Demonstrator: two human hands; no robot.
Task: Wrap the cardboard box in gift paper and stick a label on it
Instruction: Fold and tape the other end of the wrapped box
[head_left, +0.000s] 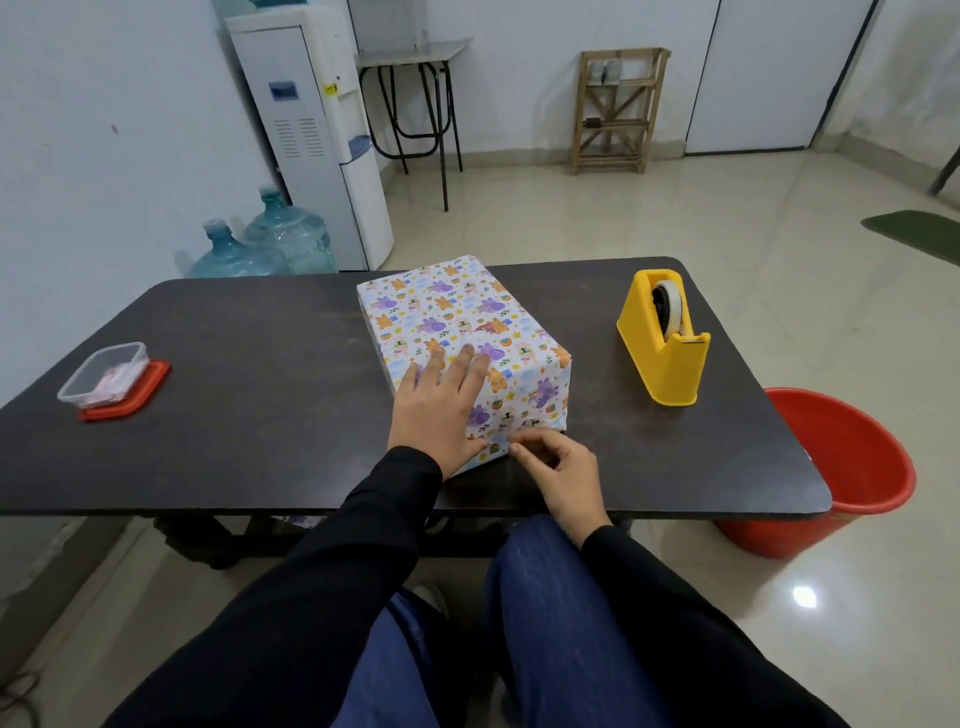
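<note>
Your left hand (441, 410) lay spread on box (457, 312). Your right hand (558, 475) pinched gift paper (519, 415) low down. Hard pull might rip it; loose fold might pop open.

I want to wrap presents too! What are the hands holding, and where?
The left hand lies flat on top of the box, near end. The right hand, fingers curled, touches its bottom near edge; whether it pinches the paper cannot be told.

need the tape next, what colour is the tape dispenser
Yellow tape dispenser, seen best in the head view.
</note>
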